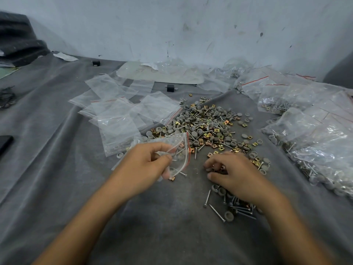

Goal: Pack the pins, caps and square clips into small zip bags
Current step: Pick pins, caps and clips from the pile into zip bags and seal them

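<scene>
Both forearms reach in from the near edge of the surface (76, 188), a grey cloth. Just under the right wrist, near that edge, sits a small heap of pins and caps (236, 206), probably pulled aside to keep a counted portion within reach.

The left grip (145, 161) pinches a small zip bag (180, 150) between thumb and curled fingers. It holds the bag lifted just off the cloth, with the red zip line turned toward the right side. That way the mouth faces the working hand, and a few pins and caps already show through the plastic.

The right grip (235, 173) is palm down, fingers curled onto loose square clips (219, 167) at the near rim of the main pile (206, 125). Whether a clip is actually pinched, I cannot tell. The pile of mixed pins, grey caps and brass clips spreads across the middle of the surface, between both supplies.

Empty bags (118, 111) lie fanned out left of the pile, close to the bag-holding hand. Filled bags (315, 134) are heaped along the right edge, out of the picking area. Judging by the few parts in it, the held bag is only partly loaded.
</scene>
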